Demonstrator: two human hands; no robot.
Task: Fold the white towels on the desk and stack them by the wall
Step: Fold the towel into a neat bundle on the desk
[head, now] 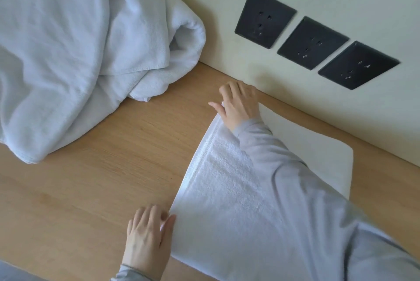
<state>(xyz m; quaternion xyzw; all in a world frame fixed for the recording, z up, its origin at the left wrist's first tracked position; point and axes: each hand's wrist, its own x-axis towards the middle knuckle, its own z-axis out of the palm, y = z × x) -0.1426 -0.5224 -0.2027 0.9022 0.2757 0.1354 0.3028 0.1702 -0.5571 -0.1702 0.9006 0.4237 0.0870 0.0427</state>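
While white towel (227, 201) lies flat on wooden desk (91, 189), far end at wall (227, 19): left hand (147, 239) pinches near-left corner, thumb on top; right hand (238, 108) grips far-left corner, fingers curled. Towel rectangular, terry pile, hemmed band along left edge. Crumpled towel heap (68, 53) well apart, left.
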